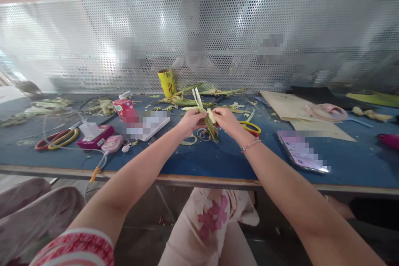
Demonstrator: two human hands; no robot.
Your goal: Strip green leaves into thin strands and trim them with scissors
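Note:
My left hand and my right hand meet above the blue table, both pinched on a bundle of green and pale leaf strips. Two pale strips stick up from between the fingers, and a darker green end hangs down toward the table. A thin bracelet circles my right wrist. Curled leaf trimmings lie under my hands.
A pile of leaves and a yellow roll lie behind my hands. Scissors, a pink box and cable sit left; yellow-handled scissors, a phone, cardboard right. A perforated metal screen backs the table, with people behind it.

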